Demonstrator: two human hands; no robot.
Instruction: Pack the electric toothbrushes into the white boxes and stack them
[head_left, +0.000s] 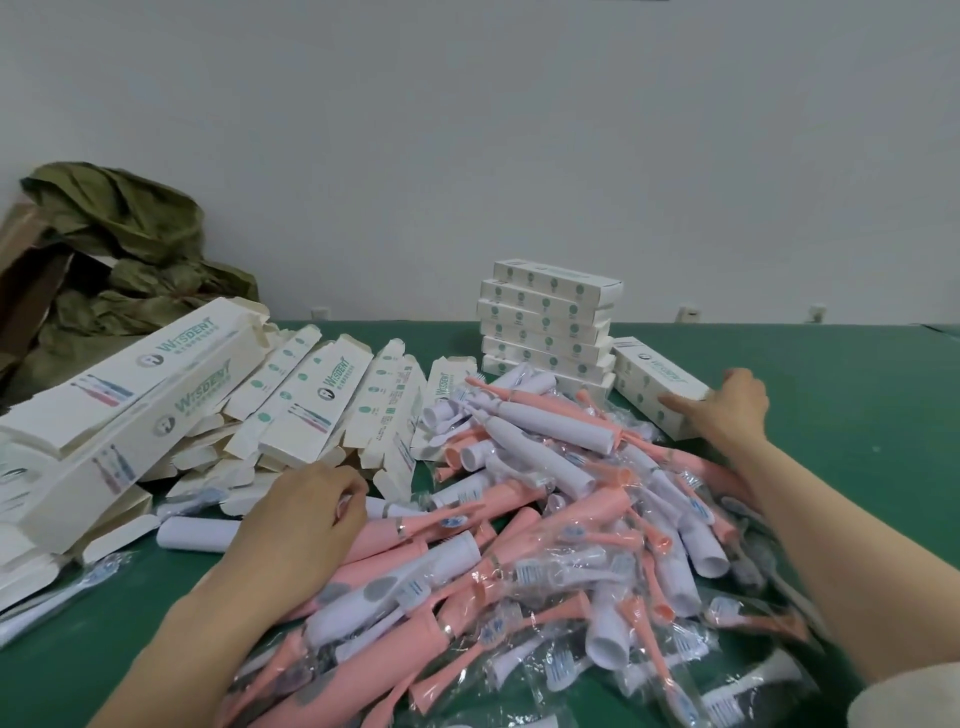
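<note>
My right hand (727, 410) is gripping a box (652, 384), probably light and crushable, best held by its long edges. My left hand (306, 519) is curling onto the toothbrushes (519, 540) heaped between my hands, likely slippery in wrap; I'm not seeing whether it's holding one.

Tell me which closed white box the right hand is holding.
The lone box lying right of the stack, under the right hand; the others sit piled in that stack.
</note>
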